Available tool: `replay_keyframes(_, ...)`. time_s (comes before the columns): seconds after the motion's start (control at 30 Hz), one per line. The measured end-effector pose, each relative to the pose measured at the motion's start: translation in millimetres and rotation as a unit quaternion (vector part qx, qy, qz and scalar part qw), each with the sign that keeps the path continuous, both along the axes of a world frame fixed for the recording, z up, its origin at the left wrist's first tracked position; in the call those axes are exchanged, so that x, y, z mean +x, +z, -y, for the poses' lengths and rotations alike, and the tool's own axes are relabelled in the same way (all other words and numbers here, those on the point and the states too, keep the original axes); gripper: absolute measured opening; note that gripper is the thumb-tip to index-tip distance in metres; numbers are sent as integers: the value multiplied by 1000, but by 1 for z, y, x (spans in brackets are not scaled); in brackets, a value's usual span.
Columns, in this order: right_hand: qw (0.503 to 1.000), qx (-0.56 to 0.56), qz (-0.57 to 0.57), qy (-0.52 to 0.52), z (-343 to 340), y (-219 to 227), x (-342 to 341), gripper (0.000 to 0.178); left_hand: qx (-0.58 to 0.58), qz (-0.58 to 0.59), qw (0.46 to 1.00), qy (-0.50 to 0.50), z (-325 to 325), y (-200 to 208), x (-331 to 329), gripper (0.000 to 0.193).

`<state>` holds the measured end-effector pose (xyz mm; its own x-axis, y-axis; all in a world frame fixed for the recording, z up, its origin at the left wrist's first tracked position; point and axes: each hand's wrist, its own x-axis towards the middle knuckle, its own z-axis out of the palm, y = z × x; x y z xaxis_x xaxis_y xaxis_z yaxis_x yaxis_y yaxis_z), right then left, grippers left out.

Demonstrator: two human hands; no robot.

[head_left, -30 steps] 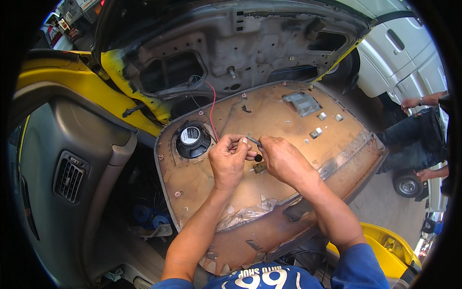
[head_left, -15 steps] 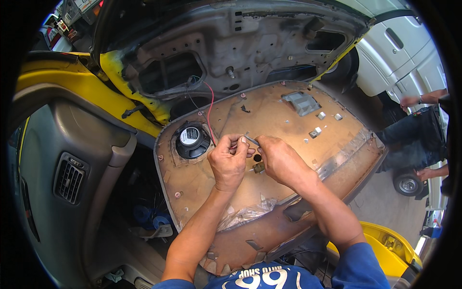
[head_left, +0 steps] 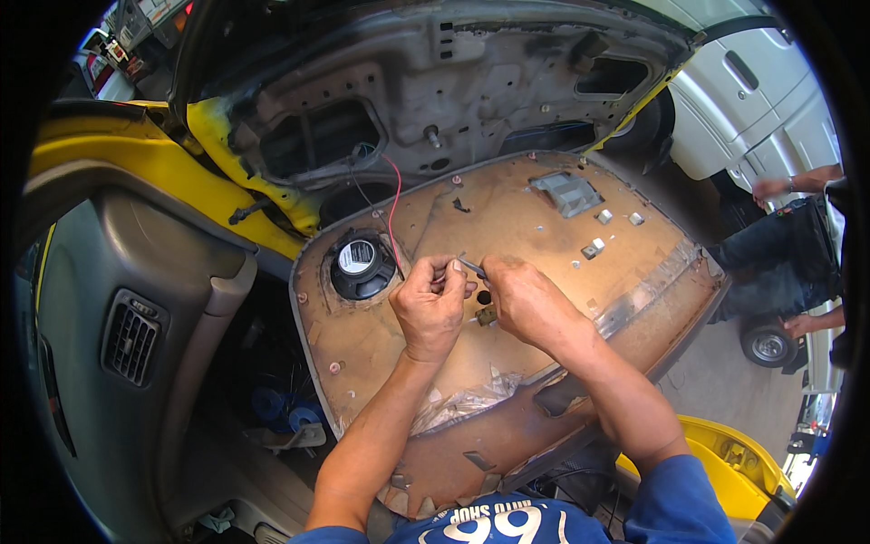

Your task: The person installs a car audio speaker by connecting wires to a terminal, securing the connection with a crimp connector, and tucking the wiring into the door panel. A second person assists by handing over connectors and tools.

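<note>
Pinched between thumb and fingers, my left hand point(head_left: 430, 306) is closed over the brown door panel point(head_left: 494, 213). A red wire point(head_left: 396, 204) comes down from the bare door and runs into that hand. My right hand point(head_left: 527, 299) grips a thin dark grey rod-like piece point(head_left: 474, 269), whose tip reaches the left fingertips. Its exact kind I cannot make out. Left of the hands, a round black speaker point(head_left: 361, 265) with a white label is set in the panel. Just below the fingers are a dark round hole and a small brownish fitting point(head_left: 487, 315).
Behind the panel stands the stripped metal door point(head_left: 412, 118). A grey dashboard with an air vent point(head_left: 134, 334) is at left. White clips point(head_left: 593, 248) and a grey bracket point(head_left: 566, 194) sit on the panel. Beyond its right edge stands another person point(head_left: 787, 254) near a white vehicle.
The red wire's lower stretch has shifted slightly left. The grey piece and my right hand have moved very slightly; both hands keep their grips close together.
</note>
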<state>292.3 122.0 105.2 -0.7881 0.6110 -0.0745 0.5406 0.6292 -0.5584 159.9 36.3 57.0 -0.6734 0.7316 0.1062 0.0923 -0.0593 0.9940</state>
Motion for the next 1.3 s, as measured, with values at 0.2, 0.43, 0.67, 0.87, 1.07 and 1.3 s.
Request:
replay_keyframes(0.2,995,-90,-27,-45,9,2,0,16,28,-174,984,18,-2,-8,-6,11)
replay_keyframes(0.43,997,27,-43,-53,11,-4,2,17,7,-129,992,12,-2,-3,-7,13)
replay_keyframes(0.67,999,12,27,-39,5,-2,0,14,-3,-34,999,-7,-2,9,-4,15)
replay_keyframes(0.87,999,31,27,-23,6,0,-4,15,5,-59,998,-6,-2,8,-5,15)
replay_keyframes(1.07,998,32,28,-48,10,-1,-5,16,0,-43,999,-11,-2,5,-6,15)
replay_keyframes(1.3,995,85,28,-37,7,-5,-6,16,2,-76,997,-9,-1,6,-7,16)
